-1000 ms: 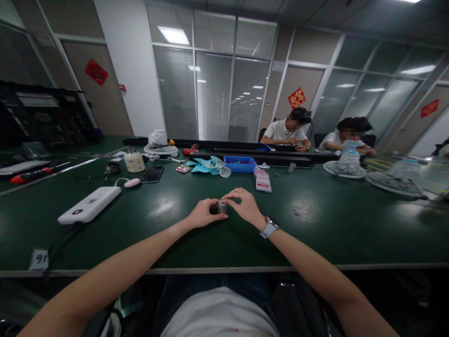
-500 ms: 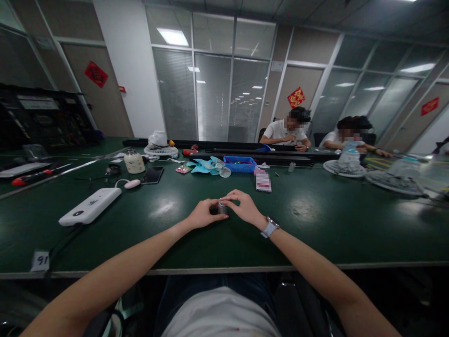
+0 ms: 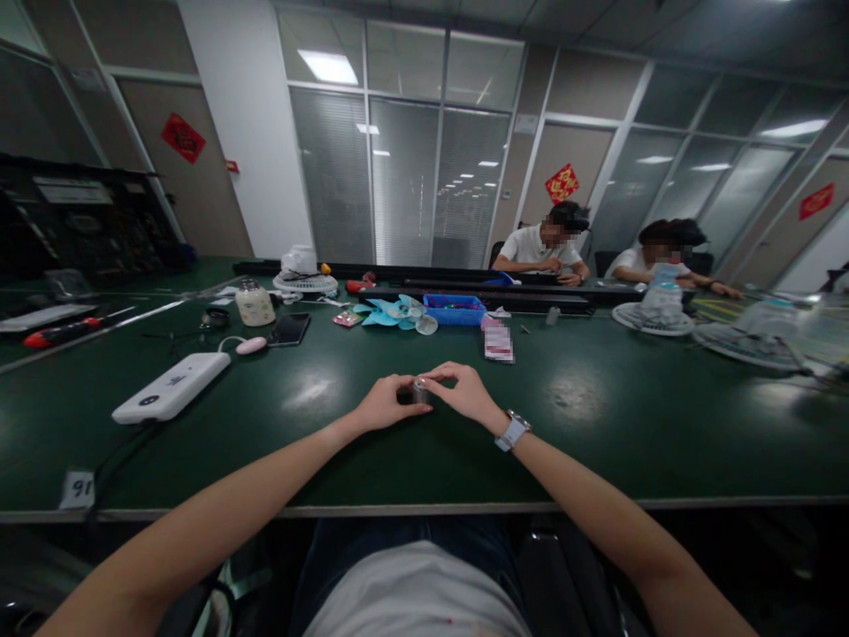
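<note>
A small silvery cylinder (image 3: 420, 392) stands upright on the green table (image 3: 371, 469), near the middle of the view. My left hand (image 3: 386, 403) is wrapped round its left side, thumb in front and fingers behind. From the right, my right hand (image 3: 462, 392) has its fingertips on the top of the cylinder, with a watch on the wrist. Beyond my hands lie light-blue fan blades (image 3: 391, 313), a blue tray (image 3: 455, 310) with small parts and a pink-and-white packet (image 3: 498, 341).
At the left are a white power bank (image 3: 171, 387), a phone (image 3: 290, 329), a cream bottle (image 3: 255, 305) and a red-handled tool (image 3: 63, 332). Fan parts (image 3: 653, 317) stand at the right. Two people (image 3: 540, 252) sit across the table behind dark bars.
My right fingers have shifted very slightly at the top of the cylinder. My left hand has kept its hold.
</note>
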